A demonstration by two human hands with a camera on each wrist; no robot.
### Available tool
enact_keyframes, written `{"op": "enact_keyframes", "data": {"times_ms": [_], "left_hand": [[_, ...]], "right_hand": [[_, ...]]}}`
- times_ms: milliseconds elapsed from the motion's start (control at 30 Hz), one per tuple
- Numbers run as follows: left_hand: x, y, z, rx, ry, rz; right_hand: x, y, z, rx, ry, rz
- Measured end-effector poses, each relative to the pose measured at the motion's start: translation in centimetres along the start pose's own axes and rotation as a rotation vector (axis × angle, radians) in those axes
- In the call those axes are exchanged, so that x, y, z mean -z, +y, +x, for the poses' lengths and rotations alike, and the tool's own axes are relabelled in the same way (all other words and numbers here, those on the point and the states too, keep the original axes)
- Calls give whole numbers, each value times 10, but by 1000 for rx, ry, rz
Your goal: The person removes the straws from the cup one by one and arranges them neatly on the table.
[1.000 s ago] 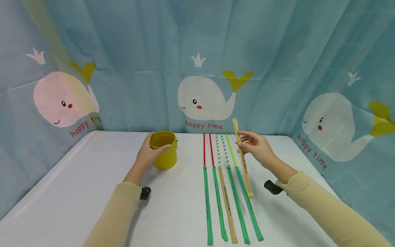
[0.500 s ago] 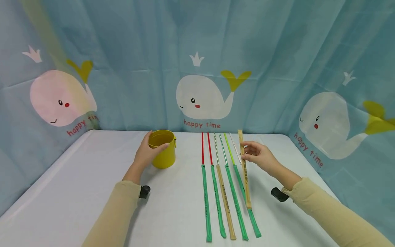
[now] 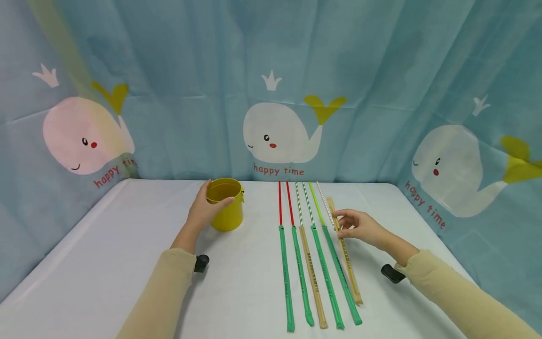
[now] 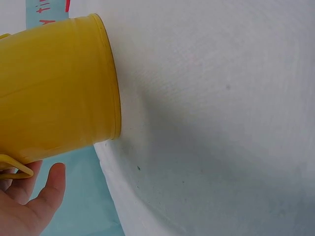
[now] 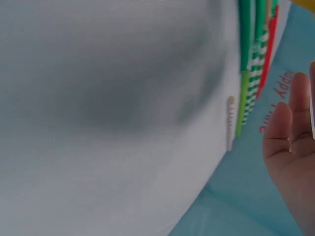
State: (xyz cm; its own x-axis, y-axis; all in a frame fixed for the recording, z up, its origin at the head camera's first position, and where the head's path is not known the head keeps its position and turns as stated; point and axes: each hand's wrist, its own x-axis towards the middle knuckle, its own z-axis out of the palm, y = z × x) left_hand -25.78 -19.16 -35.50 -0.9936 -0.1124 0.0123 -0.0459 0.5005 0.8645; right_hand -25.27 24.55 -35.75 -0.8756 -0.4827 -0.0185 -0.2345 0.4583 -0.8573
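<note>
My left hand (image 3: 202,211) holds the left side of a small yellow bucket (image 3: 227,217), thumb across its front near the rim. In the left wrist view the bucket (image 4: 59,88) fills the upper left, with fingers by its handle (image 4: 17,167). My right hand (image 3: 360,229) pinches a straw in a brown paper wrapper (image 3: 348,266) near its upper end. That wrapper slants just below a white patterned straw (image 3: 325,205) and right of a green-wrapped one (image 3: 340,270). In the right wrist view the right hand (image 5: 295,147) is at the right edge; its wrapped straw is mostly out of frame.
Unwrapped straws lie in a row at the back: red (image 3: 280,202), green-and-white striped (image 3: 298,202) and light green (image 3: 316,203). Below them lie several green wrapped straws (image 3: 285,278) and a brown one (image 3: 312,278). A blue whale-print curtain (image 3: 190,132) surrounds the white table (image 3: 127,263).
My right hand has moved down and slightly right with the brown wrapped straw, lowering it toward the end of the row. The left hand stays on the bucket.
</note>
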Motion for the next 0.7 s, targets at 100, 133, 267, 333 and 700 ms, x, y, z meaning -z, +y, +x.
{"op": "enact_keyframes", "data": {"times_ms": [100,133,267,333,700], "left_hand": [[-1,-1,0,-5,-1,-3],[-1,-1,1,-9,-2,-3],[-3,-1,1,-15,-4,2],[-3,0,1,-14,-1,4],[1,-2,-2,1,5,-5]], "right_hand": [[-2,9,-3,-28,-5,-18],[-2,12,-4,-30,-9,-17],[-4,19,-7,-7,-41,-5],[-5,21,-8,7,-59,-8],[-11,24,-13,-9,-176,-45]]}}
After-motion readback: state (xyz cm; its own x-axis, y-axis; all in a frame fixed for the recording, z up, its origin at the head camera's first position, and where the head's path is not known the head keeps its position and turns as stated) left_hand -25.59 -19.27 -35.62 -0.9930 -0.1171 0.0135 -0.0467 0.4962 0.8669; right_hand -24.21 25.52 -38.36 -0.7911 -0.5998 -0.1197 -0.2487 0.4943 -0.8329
